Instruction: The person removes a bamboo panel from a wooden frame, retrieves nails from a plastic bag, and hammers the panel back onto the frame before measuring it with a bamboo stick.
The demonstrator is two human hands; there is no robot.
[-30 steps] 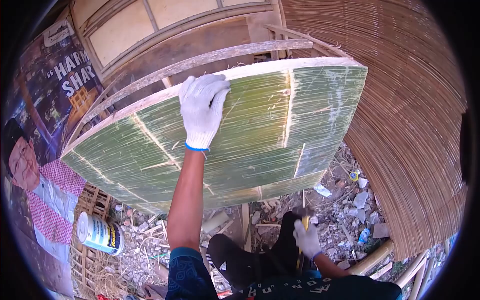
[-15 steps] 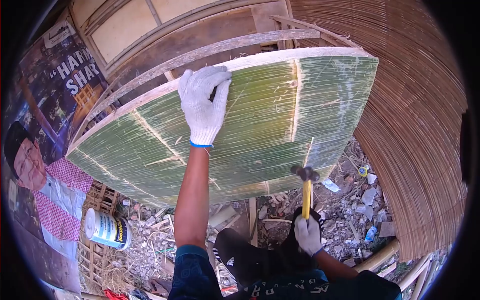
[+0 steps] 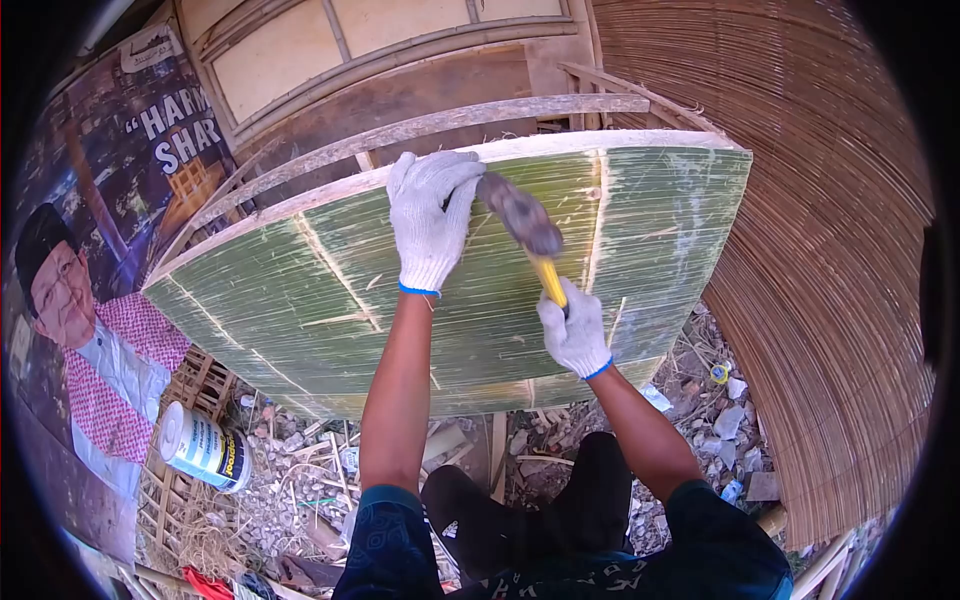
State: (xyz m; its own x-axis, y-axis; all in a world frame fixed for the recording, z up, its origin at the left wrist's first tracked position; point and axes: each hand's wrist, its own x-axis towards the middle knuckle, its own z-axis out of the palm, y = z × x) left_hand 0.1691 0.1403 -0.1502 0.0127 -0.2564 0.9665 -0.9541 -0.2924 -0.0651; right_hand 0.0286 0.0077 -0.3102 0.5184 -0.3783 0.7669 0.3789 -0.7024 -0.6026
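Observation:
A large panel of green split bamboo [image 3: 500, 320] stands tilted in front of me, with a pale cut upper edge. My left hand [image 3: 432, 220], in a white knit glove, rests over that edge, fingers bent at the top; whether a small item is between them is hidden. In a matching glove, my right hand [image 3: 577, 330] is wrapped round the yellow handle of a hammer [image 3: 525, 220]. The blurred hammer head is over the panel, just right of my left fingers.
Behind the panel runs a wooden frame rail [image 3: 420, 118]. A woven bamboo screen [image 3: 810, 270] curves along the right. At left hang a printed banner [image 3: 120, 190] and, lower, a white paint bucket [image 3: 205, 447]. Rubble [image 3: 290, 480] and wood scraps cover the ground.
My right hand has raised the hammer from low at the right up to near my left hand. My left hand stays at the panel's edge; the whole view has shifted slightly.

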